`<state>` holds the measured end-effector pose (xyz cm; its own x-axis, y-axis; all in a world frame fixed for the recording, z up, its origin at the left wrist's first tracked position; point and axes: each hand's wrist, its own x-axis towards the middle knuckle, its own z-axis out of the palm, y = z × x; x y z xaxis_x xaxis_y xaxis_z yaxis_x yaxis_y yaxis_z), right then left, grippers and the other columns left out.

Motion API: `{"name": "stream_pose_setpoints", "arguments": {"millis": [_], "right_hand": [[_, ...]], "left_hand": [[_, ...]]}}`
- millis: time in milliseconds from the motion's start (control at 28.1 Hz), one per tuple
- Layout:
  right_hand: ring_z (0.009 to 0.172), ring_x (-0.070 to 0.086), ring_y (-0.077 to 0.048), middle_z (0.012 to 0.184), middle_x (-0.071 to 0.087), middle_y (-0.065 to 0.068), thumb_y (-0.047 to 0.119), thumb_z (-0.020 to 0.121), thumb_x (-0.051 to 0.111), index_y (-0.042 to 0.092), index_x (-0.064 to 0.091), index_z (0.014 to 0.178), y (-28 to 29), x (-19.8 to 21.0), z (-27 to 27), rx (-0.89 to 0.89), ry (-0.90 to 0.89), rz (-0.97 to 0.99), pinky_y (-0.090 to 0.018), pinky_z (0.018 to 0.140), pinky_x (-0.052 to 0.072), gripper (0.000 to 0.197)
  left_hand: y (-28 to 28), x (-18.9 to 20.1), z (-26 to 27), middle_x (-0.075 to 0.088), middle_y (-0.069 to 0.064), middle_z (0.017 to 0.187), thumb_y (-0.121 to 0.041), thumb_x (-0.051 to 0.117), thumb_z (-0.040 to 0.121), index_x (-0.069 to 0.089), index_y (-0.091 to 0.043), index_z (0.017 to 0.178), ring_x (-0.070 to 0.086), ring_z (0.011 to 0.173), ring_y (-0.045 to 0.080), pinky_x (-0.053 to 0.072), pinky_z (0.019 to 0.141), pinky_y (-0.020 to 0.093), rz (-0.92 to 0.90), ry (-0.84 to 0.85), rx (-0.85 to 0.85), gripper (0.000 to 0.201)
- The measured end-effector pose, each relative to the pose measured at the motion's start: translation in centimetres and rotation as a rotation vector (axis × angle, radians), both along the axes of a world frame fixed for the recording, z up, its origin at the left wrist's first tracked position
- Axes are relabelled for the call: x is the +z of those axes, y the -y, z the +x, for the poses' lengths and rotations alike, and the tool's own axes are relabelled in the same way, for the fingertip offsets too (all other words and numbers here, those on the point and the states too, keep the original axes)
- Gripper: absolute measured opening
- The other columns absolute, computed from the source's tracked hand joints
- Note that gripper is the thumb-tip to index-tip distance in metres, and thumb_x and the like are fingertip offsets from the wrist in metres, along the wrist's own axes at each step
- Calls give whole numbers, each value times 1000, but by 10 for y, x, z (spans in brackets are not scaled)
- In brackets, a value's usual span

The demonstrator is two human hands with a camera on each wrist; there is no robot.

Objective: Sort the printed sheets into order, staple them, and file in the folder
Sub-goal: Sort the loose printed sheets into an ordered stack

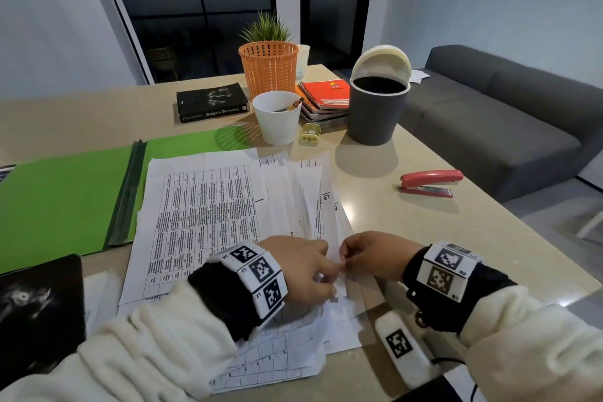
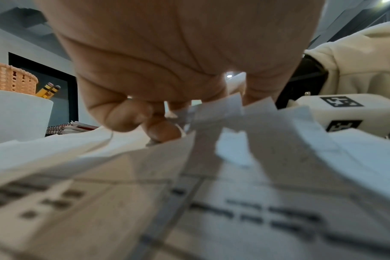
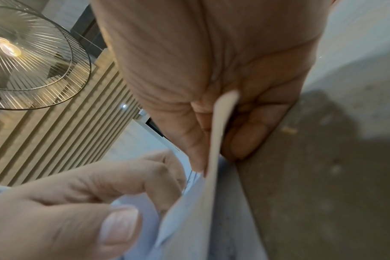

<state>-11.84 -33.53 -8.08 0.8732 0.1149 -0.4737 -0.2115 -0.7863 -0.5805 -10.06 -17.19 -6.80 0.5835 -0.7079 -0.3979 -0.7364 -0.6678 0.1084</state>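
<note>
Left hand: the left hand [image 1: 301,266] sits at the near edge of the loose white printed sheets [image 1: 208,225], fingers curled and pinching lifted sheet corners [image 2: 214,112].
Right hand: the right hand [image 1: 372,254] meets the left fingertip to fingertip, thumb and fingers clamped on a raised sheet edge [image 3: 216,133].
Sheets: fanned unevenly on the beige table [image 1: 424,238], unstapled, their far left part overlapping the folder; handwritten numbers show on two right-hand edges.
Folder: the open green card folder [image 1: 65,199] lies flat at the left, touching the sheets.
Stapler: the red stapler [image 1: 430,183] lies on the table right of the sheets, well apart from both hands.
Middle: a white cup holding pencils [image 1: 277,117], a small yellow sharpener [image 1: 310,133] beside it, a dark grey bin with its cream lid tipped up [image 1: 375,108].
Far: a black book [image 1: 212,103], a stack of spiral notebooks with an orange cover [image 1: 324,98], an orange mesh basket [image 1: 268,67] with a green plant behind it.
</note>
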Motion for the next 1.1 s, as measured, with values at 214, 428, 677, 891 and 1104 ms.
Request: {"name": "stream_pose_setpoints", "arguments": {"millis": [214, 428, 677, 891, 1104], "right_hand": [[62, 47, -4, 64, 53, 12, 18, 87, 60, 25, 53, 66, 1, 0, 0, -1, -1, 5, -20, 65, 39, 23], [65, 50, -5, 67, 56, 13, 17, 85, 60, 26, 54, 70, 2, 0, -1, -16, 2, 38, -17, 65, 40, 19], [80, 64, -22, 103, 64, -8, 23, 81, 71, 42, 28, 126, 5, 0, -5, -43, 46, 19, -29, 71, 51, 65], [79, 54, -16, 102, 44, 1, 23, 81, 71, 46, 28, 135, 12, -2, -6, -199, 146, 129, -28, 71, 51, 72], [75, 54, -4, 94, 58, 9, 31, 89, 61, 35, 60, 100, 13, 18, -5, -74, 266, 116, -12, 65, 42, 12]], "left_hand": [[-2, -3, 3, 41, -5, 96, -53, 38, 93, 52, -26, 70, 48, 83, 16, 38, 70, 33, -27, 11, 6, 38], [-18, 12, 10, 39, -6, 74, -58, 32, 92, 42, -19, 55, 43, 64, 9, 39, 67, 30, -299, 5, 126, 55], [-64, 20, 14, 47, -3, 69, -94, 9, 58, 58, -10, 63, 53, 68, 12, 42, 68, 28, -653, 87, 281, 98], [-69, 16, 7, 55, 2, 79, -75, 23, 70, 65, -7, 77, 54, 77, 12, 42, 75, 27, -692, 51, 363, 80], [-61, 19, 4, 56, -12, 86, -25, 47, 94, 64, -21, 90, 50, 79, -1, 35, 68, 15, -634, 7, 392, 18]]}}
